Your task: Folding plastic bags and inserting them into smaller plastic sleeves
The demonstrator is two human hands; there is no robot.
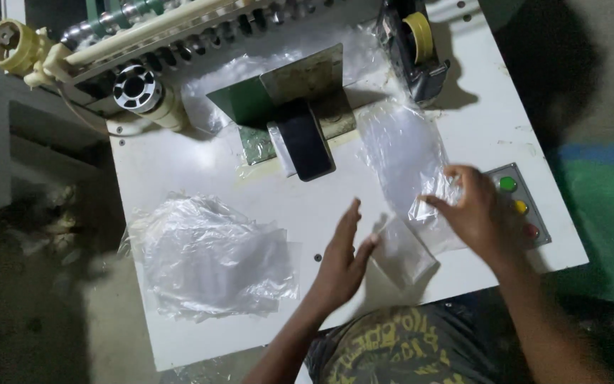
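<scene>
Both hands were spread open: left hand (342,259) beside, right hand (474,210) pinching thin clear plastic bag (406,160); flattening advised

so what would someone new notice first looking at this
Probably the two hands at the near edge of the white table: the left hand open and flat, the right hand pinching a clear plastic bag. Next, the crumpled pile of clear bags on the left and the dark phone propped at the centre.
</scene>
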